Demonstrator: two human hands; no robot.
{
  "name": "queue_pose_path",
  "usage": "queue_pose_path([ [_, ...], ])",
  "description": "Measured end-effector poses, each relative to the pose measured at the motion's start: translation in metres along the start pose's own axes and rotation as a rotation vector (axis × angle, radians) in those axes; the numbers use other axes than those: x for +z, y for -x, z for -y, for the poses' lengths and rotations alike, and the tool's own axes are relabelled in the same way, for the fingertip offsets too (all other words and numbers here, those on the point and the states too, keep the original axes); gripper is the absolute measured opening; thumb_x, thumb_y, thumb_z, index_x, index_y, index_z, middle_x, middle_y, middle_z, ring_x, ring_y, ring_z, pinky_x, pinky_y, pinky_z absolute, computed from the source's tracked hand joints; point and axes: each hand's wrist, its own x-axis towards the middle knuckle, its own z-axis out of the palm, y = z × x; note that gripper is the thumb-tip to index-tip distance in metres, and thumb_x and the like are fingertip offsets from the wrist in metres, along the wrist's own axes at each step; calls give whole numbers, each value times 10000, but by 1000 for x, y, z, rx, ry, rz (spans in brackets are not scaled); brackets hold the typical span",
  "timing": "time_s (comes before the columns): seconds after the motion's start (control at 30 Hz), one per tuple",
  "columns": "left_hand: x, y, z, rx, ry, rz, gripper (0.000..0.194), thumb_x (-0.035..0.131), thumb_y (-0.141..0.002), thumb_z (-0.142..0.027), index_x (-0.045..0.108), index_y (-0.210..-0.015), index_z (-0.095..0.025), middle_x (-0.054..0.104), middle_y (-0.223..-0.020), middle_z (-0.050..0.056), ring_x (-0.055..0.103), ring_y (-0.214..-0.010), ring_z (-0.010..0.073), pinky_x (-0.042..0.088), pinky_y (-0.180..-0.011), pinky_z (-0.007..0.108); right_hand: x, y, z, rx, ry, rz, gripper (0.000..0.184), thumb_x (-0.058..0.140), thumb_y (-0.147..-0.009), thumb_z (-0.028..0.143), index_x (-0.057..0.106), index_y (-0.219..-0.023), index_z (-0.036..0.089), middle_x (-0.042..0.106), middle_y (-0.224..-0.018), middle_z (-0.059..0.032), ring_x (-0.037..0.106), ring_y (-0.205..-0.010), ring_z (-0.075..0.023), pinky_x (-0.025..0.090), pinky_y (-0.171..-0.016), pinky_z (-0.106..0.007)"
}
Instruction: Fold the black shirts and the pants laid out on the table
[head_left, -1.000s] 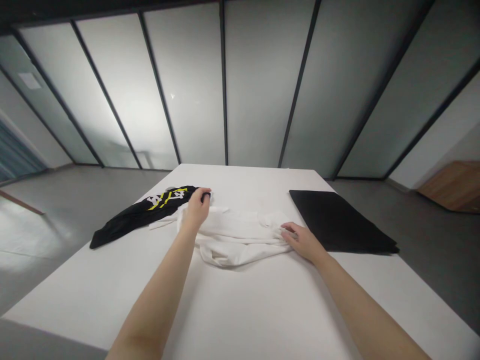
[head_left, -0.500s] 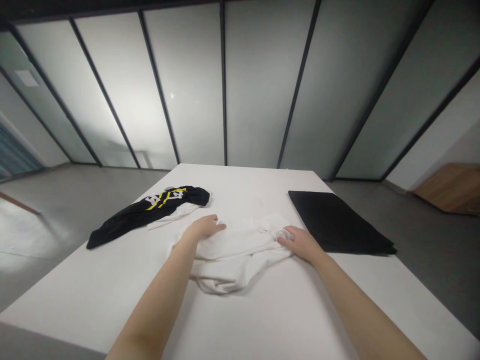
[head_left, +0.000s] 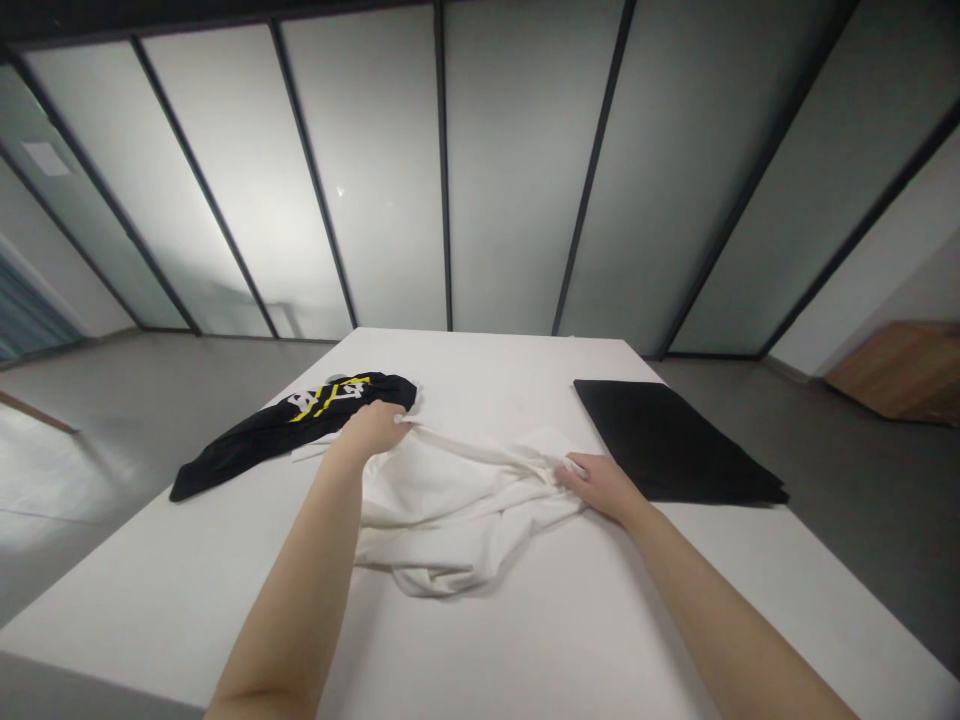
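A crumpled white cloth garment [head_left: 450,510] lies on the white table in front of me, its exact kind unclear. My left hand [head_left: 379,428] is closed on its upper left edge and holds that corner raised, close to the black garment. At the garment's right end my right hand [head_left: 596,483] grips a bunched part of the fabric. Between the two hands the top edge runs in a slack line, and the lower folds rest on the table.
A black garment with yellow and white print [head_left: 300,415] lies at the left, with some white fabric beside it. Folded black cloth [head_left: 675,440] lies at the right edge of the white table [head_left: 517,640]. Frosted glass panels [head_left: 517,180] stand behind.
My left hand has gone from resting with fingers apart on the white garment to gripping its edge, moving left and up and pulling the fabric with it. My right hand has stayed nearly in place.
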Motion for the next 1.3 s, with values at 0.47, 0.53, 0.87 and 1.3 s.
queue_pose_path([
  [0.47, -3, 2, 2, -201, 29, -274, 187, 716, -818, -366, 801, -952, -266, 730, -1113, 166, 624, -1164, 422, 458, -1030, 556, 7, -3, -19, 36, 191, -397, 280, 561, -906, 261, 816, -1017, 226, 709, -968, -105, 649, -952, -288, 506, -897, -394],
  [0.53, 1, 3, 2, -198, 25, -175, 206, 768, -775, -397, 794, -930, -264, 740, -1085, 160, 644, -1130, 413, 483, -992, 514, 6, -1, -18, 139, 190, -411, 297, 552, -941, 314, 819, -1047, 239, 742, -982, -99, 680, -916, -278, 511, -823, -372],
  [0.87, 24, 8, -25, -269, 438, 561, 204, 752, -748, -283, 747, -921, -174, 730, -632, 86, 675, -522, 225, 555, -571, 326, 4, -2, -1, 384, 324, -150, 477, 443, -1029, 317, 720, -1403, 215, 823, -992, -140, 769, -908, -321, 522, -817, -395],
  [1.3, -5, -12, -19, -78, 1098, -517, 444, 590, -944, -369, 749, -1318, -189, 765, -1307, 116, 680, -1287, 267, 530, -1109, 409, -33, -26, 20, 447, -1087, -635, 356, 731, -908, 566, 575, -910, 246, 764, -948, -17, 753, -955, -199, 620, -748, -296],
])
